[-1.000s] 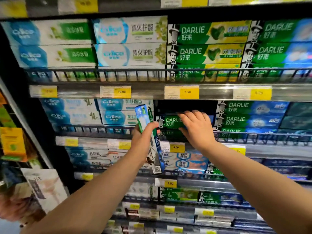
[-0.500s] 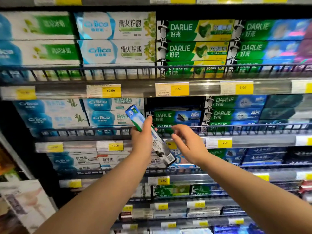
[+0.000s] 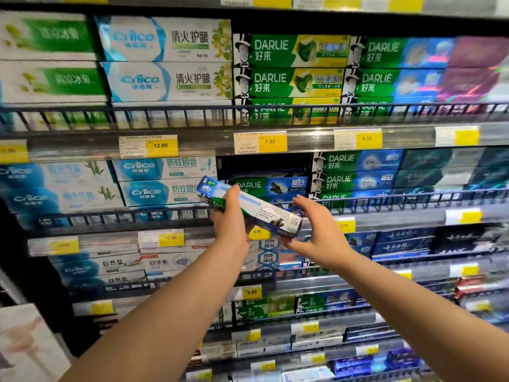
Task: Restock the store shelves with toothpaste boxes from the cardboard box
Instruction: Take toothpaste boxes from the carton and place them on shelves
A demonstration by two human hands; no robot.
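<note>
The left hand is clamped round a toothpaste box, fingers wrapped over its upper left part and the thumb showing on the top edge. The box is held in the air in front of the second shelf, tilted, its left end higher and its right end lower. Its face is white and blue with dark print, and a small code square sits near the lower end.

The right hand is spread, fingers straight and apart, just beside the lower right end of the box, with the thumb under that end. Whether it touches the box cannot be told.

Behind the box, a wire rail runs along the front of the shelf. A green and blue DARLIE box lies behind the rail, with a dark gap above it. To the right of the gap stands a taller stack of DARLIE boxes; to the left are white and blue boxes.

On the shelf above, green and yellow DARLIE boxes are stacked, and a yellow price tag reading 7.50 sits on that shelf's edge. A tag reading 12.90 shows just past the right hand
</note>
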